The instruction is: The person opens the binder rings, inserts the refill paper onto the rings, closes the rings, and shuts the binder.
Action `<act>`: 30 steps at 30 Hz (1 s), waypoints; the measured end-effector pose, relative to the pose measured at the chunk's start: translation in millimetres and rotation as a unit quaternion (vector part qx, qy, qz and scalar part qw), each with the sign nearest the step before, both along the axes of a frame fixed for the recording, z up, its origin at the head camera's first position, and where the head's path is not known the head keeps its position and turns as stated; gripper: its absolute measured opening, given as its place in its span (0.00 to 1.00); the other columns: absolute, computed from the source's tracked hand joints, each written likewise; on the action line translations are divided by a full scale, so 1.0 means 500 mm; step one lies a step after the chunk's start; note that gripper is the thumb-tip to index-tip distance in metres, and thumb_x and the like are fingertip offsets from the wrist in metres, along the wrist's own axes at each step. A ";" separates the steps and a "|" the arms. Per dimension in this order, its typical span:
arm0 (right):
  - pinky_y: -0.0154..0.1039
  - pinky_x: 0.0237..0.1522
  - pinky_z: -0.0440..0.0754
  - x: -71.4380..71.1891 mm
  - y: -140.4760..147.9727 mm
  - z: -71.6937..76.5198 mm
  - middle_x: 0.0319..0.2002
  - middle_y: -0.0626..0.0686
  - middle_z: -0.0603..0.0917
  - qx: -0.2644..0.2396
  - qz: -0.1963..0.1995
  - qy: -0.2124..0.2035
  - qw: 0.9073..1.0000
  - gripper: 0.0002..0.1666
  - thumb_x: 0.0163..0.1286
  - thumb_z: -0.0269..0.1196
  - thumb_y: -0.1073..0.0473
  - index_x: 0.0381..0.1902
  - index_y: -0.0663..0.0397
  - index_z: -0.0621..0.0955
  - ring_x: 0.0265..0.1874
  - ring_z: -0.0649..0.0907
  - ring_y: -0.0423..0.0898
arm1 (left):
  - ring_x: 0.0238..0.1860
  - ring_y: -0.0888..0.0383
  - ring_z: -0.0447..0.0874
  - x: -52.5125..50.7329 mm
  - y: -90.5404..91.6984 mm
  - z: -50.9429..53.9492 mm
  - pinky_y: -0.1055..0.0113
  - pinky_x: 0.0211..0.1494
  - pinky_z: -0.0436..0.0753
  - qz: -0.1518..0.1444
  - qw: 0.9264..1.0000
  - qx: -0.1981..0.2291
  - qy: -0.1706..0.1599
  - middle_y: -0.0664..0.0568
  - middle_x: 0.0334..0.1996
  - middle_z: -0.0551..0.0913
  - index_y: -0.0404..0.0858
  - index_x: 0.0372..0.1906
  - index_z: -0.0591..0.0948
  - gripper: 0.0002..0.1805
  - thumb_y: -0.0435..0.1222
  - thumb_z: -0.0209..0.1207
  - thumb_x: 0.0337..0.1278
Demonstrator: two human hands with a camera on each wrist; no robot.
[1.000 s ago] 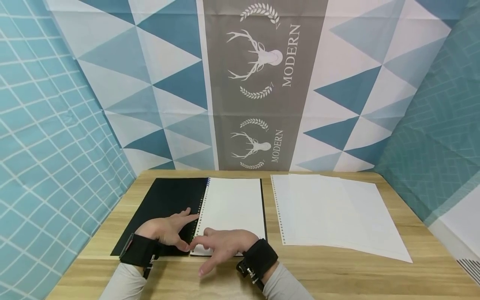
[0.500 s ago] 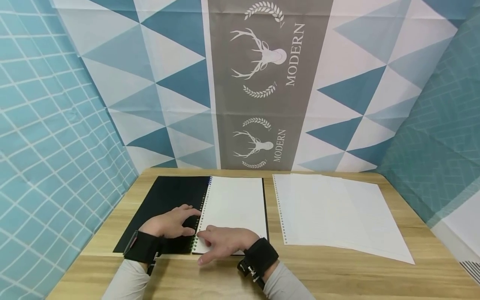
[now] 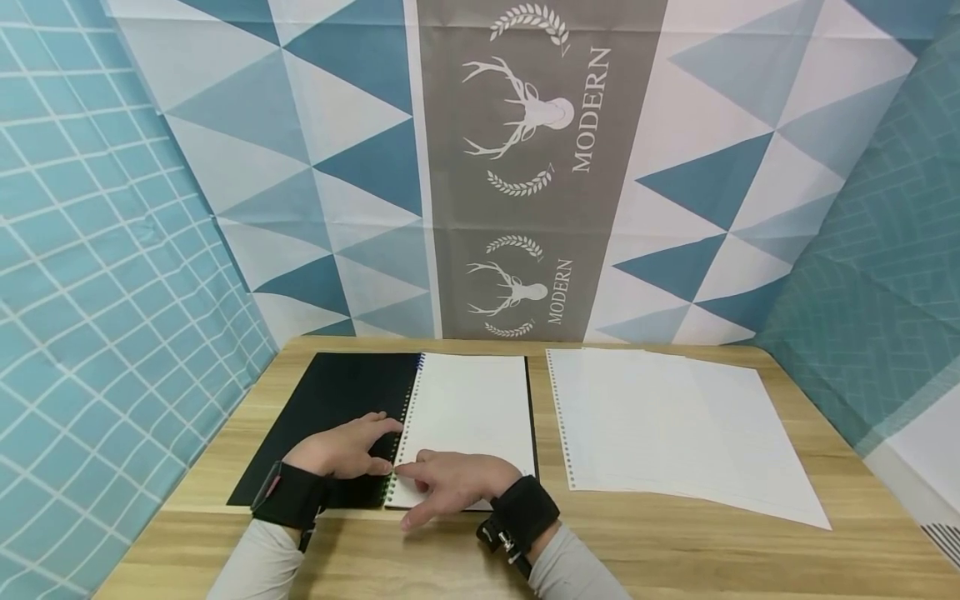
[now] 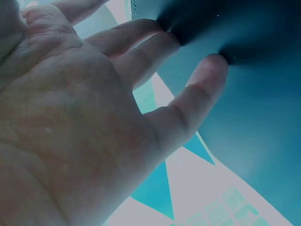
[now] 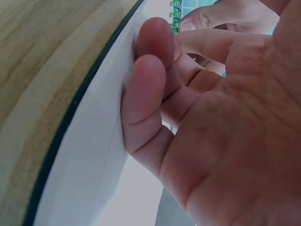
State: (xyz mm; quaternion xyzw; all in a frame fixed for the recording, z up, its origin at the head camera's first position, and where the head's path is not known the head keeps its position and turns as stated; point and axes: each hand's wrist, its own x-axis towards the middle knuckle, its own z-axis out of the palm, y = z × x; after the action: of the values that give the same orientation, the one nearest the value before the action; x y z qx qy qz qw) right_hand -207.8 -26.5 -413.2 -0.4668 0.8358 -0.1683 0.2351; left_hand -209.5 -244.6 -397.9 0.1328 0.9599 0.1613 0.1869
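In the head view a spiral notebook lies open, its black cover [image 3: 330, 396] on the left and its white page [image 3: 472, 383] on the right. My left hand [image 3: 337, 450] rests over the cover with fingers spread. Its thumb is beside the binding coil [image 3: 387, 483], and its fingertips [image 4: 209, 70] meet the dark cover in the left wrist view. Above the page's lower part is my right hand [image 3: 453, 483], index finger stretched to the coil near the left thumb and thumb apart. The right wrist view shows other fingers [image 5: 143, 94] bent against the page.
Several loose white sheets [image 3: 667, 425] with punched left edges lie overlapping on the right of the wooden table [image 3: 675, 542]. A patterned cloth backdrop [image 3: 517, 200] hangs behind. Blue tile-patterned cloth [image 3: 112, 275] borders the left side.
The view has shifted slightly. Since a second ago, my left thumb and right index finger have moved a little up along the binding; in the last half second both hands have barely moved.
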 end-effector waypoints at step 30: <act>0.40 0.23 0.76 0.060 -0.073 -0.028 0.34 0.45 0.80 0.030 -0.171 0.165 0.971 0.23 0.70 0.66 0.40 0.56 0.41 0.74 0.24 0.79 0.39 | 0.79 0.29 0.50 -0.001 -0.016 0.011 0.33 0.72 0.65 -0.028 0.997 0.026 -0.067 0.31 0.81 0.49 0.43 0.78 0.64 0.49 0.40 0.75 0.51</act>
State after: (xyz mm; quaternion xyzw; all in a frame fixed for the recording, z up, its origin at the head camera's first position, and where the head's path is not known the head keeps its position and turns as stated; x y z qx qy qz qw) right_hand -177.7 -62.8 -427.0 -0.3307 0.9352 -0.1020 0.0752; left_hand -209.7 -252.4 -392.3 0.1538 0.9367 0.1888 0.2517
